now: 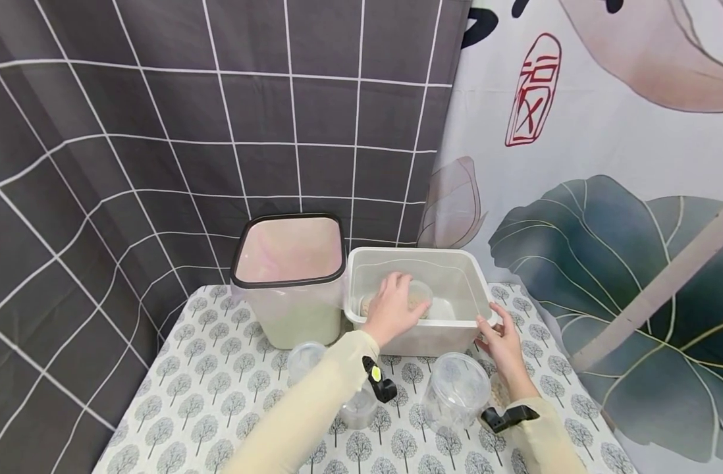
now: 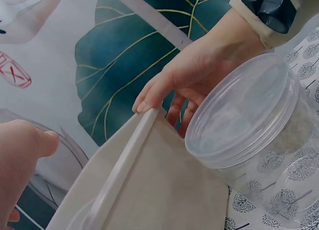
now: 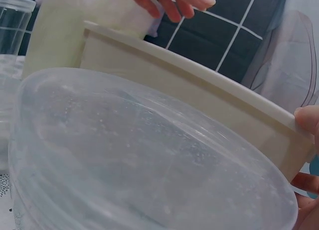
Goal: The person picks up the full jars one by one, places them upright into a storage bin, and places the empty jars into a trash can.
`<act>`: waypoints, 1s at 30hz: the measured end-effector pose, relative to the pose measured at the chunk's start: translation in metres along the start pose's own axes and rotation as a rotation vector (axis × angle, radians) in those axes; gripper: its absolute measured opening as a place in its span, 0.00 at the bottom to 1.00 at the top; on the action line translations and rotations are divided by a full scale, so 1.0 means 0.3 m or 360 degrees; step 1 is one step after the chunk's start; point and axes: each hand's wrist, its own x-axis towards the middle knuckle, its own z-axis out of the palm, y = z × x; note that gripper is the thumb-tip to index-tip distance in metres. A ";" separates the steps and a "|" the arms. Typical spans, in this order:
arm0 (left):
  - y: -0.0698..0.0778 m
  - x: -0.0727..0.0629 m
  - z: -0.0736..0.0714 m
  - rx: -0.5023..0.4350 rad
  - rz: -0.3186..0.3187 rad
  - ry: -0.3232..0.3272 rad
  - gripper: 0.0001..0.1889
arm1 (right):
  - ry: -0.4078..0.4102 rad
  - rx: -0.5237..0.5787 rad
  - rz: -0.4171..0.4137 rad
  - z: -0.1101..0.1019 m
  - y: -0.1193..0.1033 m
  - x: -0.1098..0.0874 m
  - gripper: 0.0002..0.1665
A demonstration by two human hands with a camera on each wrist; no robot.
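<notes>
Patterned tablecloth (image 1: 207,372); plain white rectangular bin (image 1: 423,340); left hand (image 1: 394,307) loose, relaxed; right hand (image 1: 502,343) gripping rim (image 1: 432,323).

I count two hands (image 1: 395,306) (image 1: 504,349), two wrist cameras (image 1: 379,380) (image 1: 509,417), one lined waste bin (image 1: 299,316), one rectangular plastic tub (image 1: 423,340) and, outside it, at least three clear round containers (image 1: 456,385) (image 1: 305,357) (image 1: 359,409) on one tree-print tablecloth (image 1: 204,385).

Black-rimmed lined bin (image 1: 299,319) stands on tree-print tablecloth (image 1: 186,395), with dark white-gridded cloth (image 1: 255,108) behind the bin and pale lotus-print backdrop (image 1: 604,148) to its right.
</notes>
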 end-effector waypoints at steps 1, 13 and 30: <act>0.001 -0.002 0.000 0.0008 0.0022 0.0007 0.33 | -0.0002 -0.0002 0.0006 0.000 0.002 0.001 0.39; 0.075 -0.042 -0.037 0.0047 0.0110 0.0037 0.32 | 0.0001 -0.0016 -0.0085 -0.010 0.067 0.032 0.41; 0.128 -0.081 -0.041 -0.0024 0.0118 0.0023 0.30 | -0.0029 -0.0054 -0.0129 -0.028 0.095 0.059 0.41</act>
